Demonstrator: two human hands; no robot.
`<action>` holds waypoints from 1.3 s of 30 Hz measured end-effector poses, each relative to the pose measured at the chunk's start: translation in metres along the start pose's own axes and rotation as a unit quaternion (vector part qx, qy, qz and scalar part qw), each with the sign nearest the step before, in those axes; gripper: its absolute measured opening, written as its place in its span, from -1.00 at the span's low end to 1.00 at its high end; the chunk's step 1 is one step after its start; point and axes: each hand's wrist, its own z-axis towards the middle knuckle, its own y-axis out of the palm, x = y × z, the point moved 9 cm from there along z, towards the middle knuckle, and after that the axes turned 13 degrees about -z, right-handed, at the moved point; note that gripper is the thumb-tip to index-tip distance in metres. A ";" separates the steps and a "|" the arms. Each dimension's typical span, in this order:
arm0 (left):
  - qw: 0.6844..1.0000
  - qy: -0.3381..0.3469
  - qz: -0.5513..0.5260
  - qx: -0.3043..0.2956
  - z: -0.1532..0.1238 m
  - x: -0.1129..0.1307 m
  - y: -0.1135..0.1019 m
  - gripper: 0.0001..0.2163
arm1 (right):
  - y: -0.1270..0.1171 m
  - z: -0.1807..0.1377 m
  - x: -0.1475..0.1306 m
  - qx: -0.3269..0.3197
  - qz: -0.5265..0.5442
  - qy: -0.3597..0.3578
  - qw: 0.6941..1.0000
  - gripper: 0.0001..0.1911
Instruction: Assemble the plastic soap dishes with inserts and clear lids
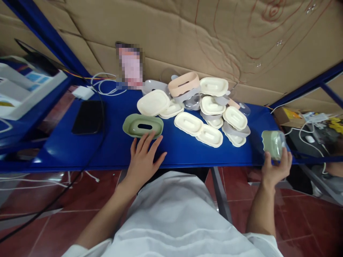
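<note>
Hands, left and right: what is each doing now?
Left hand: open, flat on the blue table, beside the green lid.
Right hand: closed, holding a green container.

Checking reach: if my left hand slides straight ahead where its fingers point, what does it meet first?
The green oval dish with a slot, lying just ahead of the left hand; whether its fingertips already touch it is unclear.

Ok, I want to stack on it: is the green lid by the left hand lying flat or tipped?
Flat: the green lid rests on the blue table, its dark slot facing up.
</note>
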 end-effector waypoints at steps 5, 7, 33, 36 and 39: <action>1.000 -0.002 0.009 0.004 0.001 -0.003 -0.001 -0.61 | 0.052 0.009 0.020 -0.089 0.001 0.006 0.996 0.07; 1.000 -0.002 -0.010 0.012 0.000 -0.004 -0.006 -0.71 | 0.046 0.009 -0.004 -0.082 -0.003 -0.001 0.997 0.08; 0.996 -0.010 -0.080 0.047 -0.024 -0.041 -0.060 -0.78 | -0.022 -0.107 -0.370 -0.268 0.295 -0.462 0.792 -0.56; 0.986 -0.015 -0.092 0.137 -0.026 -0.040 -0.079 -0.75 | -0.032 -0.114 -0.373 -0.288 0.338 -0.477 0.758 -0.54; 0.984 0.005 -0.098 0.150 -0.017 -0.026 -0.075 -0.74 | -0.045 -0.110 -0.375 -0.265 0.375 -0.469 0.755 -0.65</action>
